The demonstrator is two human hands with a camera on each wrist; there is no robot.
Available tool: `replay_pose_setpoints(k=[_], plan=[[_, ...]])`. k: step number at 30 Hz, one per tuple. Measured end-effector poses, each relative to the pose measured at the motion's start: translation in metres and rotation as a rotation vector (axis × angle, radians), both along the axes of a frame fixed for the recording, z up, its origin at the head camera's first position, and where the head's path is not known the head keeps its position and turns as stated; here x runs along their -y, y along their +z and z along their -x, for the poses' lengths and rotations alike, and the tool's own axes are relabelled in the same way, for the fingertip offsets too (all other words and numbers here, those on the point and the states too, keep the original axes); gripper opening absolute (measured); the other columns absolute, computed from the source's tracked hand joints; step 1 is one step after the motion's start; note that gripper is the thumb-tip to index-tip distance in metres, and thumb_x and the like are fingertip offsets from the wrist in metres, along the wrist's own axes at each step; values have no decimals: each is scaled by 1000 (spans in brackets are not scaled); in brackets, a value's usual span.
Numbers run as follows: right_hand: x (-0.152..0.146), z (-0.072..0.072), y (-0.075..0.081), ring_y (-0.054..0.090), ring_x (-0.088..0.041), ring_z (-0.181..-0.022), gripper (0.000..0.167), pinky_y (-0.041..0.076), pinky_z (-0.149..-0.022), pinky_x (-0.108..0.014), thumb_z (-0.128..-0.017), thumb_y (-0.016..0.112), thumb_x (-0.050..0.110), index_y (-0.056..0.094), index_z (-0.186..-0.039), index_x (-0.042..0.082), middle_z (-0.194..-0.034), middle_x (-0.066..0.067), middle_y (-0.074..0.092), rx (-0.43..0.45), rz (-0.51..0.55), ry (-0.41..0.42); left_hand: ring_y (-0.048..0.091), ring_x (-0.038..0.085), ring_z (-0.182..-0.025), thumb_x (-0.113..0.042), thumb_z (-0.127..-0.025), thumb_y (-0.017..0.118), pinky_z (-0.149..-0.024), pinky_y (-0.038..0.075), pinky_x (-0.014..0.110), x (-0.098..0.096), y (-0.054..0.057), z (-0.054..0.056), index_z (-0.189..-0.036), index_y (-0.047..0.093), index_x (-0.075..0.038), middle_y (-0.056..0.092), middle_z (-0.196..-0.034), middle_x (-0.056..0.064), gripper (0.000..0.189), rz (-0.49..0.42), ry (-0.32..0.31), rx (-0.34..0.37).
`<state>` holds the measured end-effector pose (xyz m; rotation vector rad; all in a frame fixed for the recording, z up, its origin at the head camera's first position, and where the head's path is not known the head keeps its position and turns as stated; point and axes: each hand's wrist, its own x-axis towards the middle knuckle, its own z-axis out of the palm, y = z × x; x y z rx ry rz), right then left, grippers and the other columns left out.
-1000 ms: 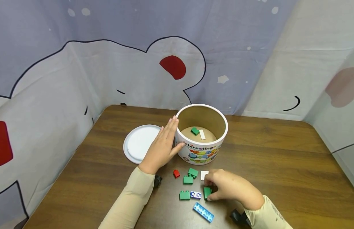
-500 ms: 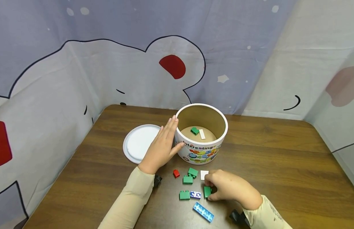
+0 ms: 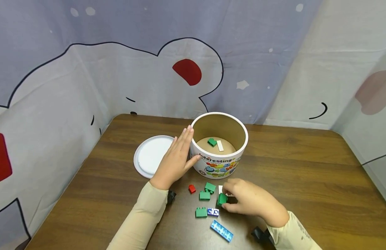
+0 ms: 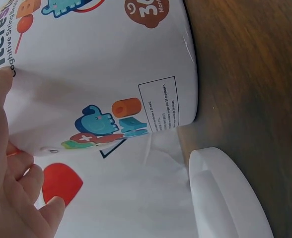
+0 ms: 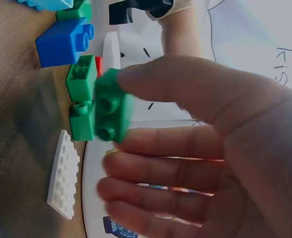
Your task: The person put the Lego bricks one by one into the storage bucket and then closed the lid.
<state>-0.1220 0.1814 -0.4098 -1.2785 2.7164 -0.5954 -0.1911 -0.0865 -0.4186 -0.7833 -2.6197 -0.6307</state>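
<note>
My right hand [image 3: 253, 199] pinches a green toy brick [image 3: 222, 199] between thumb and fingers, low over the table. In the right wrist view the brick's studs face the camera. My left hand [image 3: 173, 161] lies with straight fingers against the left side of a white printed bucket [image 3: 217, 172]. Inside the bucket, a green brick [image 3: 212, 142] and a white flat piece [image 3: 220, 146] lie on the bottom. Partly hidden behind my right fingers is a white studded plate [image 5: 64, 178]. Two more green bricks [image 3: 204, 196] stand together left of the held one.
A white lid [image 3: 149, 159] lies left of the bucket, partly behind my left hand. A small red brick [image 3: 191, 189], another green brick [image 3: 201, 212], a blue-and-white patterned brick [image 3: 213, 212] and a long light-blue brick [image 3: 222, 231] lie in front on the wooden table [image 3: 289, 166].
My right hand has lifted the green brick from its spot on the table and moved it slightly forward and left, tilting it. My left hand stays against the bucket.
</note>
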Motion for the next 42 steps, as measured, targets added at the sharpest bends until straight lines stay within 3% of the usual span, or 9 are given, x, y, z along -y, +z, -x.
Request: replay_pose_setpoints(k=[5,10,13,17,23,28,32,42], plan=[[1,2,6,55,-7,-79,18,53,-71,-28,-85,79,22,66,-91,12,-88,3,60,-111,69,-11,16,24,-155,-40,-101,63,-122,20,51,1,-1,1,-163,15,-6,15,-169,9,85,-11,2,-10],[1,8,15,62,-10,-86,20,55,-78,-32,-83,81,21,67,-95,12,-92,3,65,-211,207,-9,13,22,-155,-40,-101,62,-122,19,50,1,-1,2,-163,14,-6,14,-170,9,85,-14,1,1],[1,13,22,64,-10,-88,22,56,-80,-29,-87,80,26,67,-98,11,-94,2,66,-266,314,9,14,22,-155,-40,-101,62,-123,19,50,1,-1,2,-163,15,-6,14,-169,9,85,-14,2,6],[1,20,34,65,-11,-88,31,53,-83,-22,-96,69,41,68,-100,10,-94,1,67,-331,449,22,15,23,-155,-40,-101,62,-122,21,52,1,-1,2,-163,16,-5,16,-169,10,85,-18,-3,1],[3,31,51,65,-14,-87,38,52,-83,-20,-98,64,45,71,-100,7,-93,-1,69,-371,553,-35,17,24,-155,-39,-101,64,-121,22,53,1,-2,2,-163,16,-5,17,-169,11,85,-22,-8,-13],[4,45,58,64,-15,-86,26,51,-81,-22,-88,79,27,72,-101,6,-93,-1,69,-391,546,-128,18,25,-155,-39,-100,64,-121,23,53,1,-2,1,-162,17,-5,18,-168,12,85,-26,-9,-15],[6,57,59,65,-17,-85,27,54,-76,-31,-79,84,12,72,-101,3,-92,-4,70,-386,510,-219,16,23,-155,-40,-100,64,-121,22,53,1,-2,0,-163,16,-6,17,-169,11,86,-25,-6,-4],[12,84,61,64,-27,-90,23,55,-81,-43,-87,79,11,70,-103,-3,-95,-15,67,-158,273,-422,17,24,-155,-39,-100,65,-121,24,53,0,0,0,-162,17,-5,16,-169,11,86,-24,-15,-4]])
